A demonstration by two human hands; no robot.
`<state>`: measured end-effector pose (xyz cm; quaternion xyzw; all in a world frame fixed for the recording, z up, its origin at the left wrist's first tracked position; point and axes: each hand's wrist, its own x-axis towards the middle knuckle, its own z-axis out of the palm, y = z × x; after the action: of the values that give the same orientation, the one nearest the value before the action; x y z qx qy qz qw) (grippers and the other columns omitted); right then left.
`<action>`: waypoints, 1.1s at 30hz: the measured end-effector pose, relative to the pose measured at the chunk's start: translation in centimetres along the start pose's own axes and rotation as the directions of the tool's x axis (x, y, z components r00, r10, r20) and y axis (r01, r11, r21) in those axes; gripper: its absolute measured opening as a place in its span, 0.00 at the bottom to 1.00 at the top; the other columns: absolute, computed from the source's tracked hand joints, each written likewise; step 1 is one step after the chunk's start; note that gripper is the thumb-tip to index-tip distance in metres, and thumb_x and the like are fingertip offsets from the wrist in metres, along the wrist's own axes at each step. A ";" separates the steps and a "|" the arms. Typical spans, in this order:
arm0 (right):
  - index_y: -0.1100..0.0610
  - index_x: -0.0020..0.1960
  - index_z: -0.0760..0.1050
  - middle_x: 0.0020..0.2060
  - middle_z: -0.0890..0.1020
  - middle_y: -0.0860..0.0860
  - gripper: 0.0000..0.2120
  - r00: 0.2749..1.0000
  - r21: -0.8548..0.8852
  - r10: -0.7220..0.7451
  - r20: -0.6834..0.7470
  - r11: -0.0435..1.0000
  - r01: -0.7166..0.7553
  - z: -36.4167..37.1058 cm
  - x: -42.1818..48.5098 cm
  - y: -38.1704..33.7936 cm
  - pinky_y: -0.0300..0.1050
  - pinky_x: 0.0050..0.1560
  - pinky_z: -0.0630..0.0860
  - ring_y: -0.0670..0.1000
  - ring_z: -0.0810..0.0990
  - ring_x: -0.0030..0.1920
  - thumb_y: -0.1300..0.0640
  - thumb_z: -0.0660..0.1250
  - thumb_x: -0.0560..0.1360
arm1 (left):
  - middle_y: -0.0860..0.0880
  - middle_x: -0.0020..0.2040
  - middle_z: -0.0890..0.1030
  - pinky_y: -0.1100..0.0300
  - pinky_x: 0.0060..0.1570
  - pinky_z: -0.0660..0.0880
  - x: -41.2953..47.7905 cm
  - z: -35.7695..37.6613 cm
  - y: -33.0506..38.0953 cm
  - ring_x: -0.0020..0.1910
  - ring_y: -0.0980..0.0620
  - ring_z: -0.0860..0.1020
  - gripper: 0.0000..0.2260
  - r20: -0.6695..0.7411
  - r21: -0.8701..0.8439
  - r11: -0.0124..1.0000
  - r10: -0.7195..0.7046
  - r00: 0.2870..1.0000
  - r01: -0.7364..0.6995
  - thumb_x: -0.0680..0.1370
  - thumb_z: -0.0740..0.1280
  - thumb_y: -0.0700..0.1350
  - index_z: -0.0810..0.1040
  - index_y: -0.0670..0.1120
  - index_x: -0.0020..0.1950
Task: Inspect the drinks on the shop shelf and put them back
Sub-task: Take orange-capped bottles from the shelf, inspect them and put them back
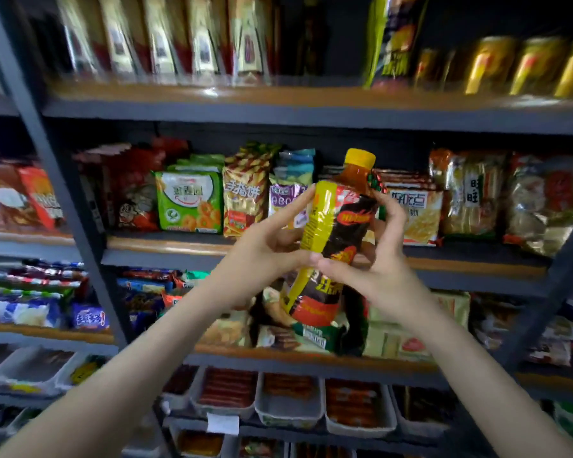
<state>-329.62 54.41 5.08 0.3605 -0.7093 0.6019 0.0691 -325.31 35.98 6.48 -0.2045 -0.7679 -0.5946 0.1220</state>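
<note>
A drink bottle (pixel 336 226) with a yellow cap, amber liquid and a black, yellow and red label is held up in front of the shelves, tilted slightly right at the top. My left hand (pixel 265 246) grips its left side, fingertips on the yellow strip of the label. From the right, my right hand (pixel 374 259) wraps around the bottle, thumb across the lower label. Gold drink cans (pixel 523 66) stand on the top shelf at the far right, blurred.
Grey metal shelving (pixel 311 114) with wooden edge strips fills the view. Snack packets (pixel 189 203) crowd the middle shelf behind the bottle. More packets fill the shelf below, and plastic trays (pixel 288 401) of red sausages sit lower down. Tall packets line the top shelf.
</note>
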 end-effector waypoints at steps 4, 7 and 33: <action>0.30 0.66 0.53 0.67 0.70 0.48 0.43 0.978 -0.048 -0.189 -0.092 0.981 0.185 0.8 3.8 -2.4 0.37 0.54 0.77 0.42 0.78 0.60 0.49 0.77 0.63 | 0.51 0.58 0.82 0.63 0.49 0.78 3.3 -4.1 1.2 0.52 0.59 0.79 0.36 0.020 0.011 0.988 0.155 0.988 -0.155 0.73 0.72 0.36 0.66 0.67 0.70; 0.27 0.69 0.53 0.66 0.73 0.44 0.44 0.920 -0.103 -0.359 -0.153 0.932 0.347 1.3 5.8 -3.9 0.38 0.57 0.76 0.44 0.77 0.62 0.52 0.76 0.66 | 0.53 0.66 0.77 0.49 0.62 0.75 5.4 -6.3 2.9 0.66 0.52 0.75 0.32 0.086 0.101 0.947 0.296 0.951 -0.304 0.73 0.72 0.46 0.65 0.71 0.70; 0.38 0.77 0.44 0.66 0.69 0.56 0.45 0.931 -0.775 -0.276 -0.241 0.632 -0.014 -5.4 27.5 -8.1 0.42 0.51 0.70 0.50 0.71 0.55 0.52 0.72 0.74 | 0.40 0.78 0.56 0.42 0.75 0.49 22.5 -18.8 4.5 0.77 0.41 0.53 0.32 -0.022 0.991 0.108 0.687 0.727 -0.072 0.78 0.54 0.62 0.57 0.50 0.79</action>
<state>-346.75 47.35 27.64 0.2400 -0.8451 0.2905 0.3793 -344.23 22.64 24.97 -0.1272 -0.8149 0.0336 0.5645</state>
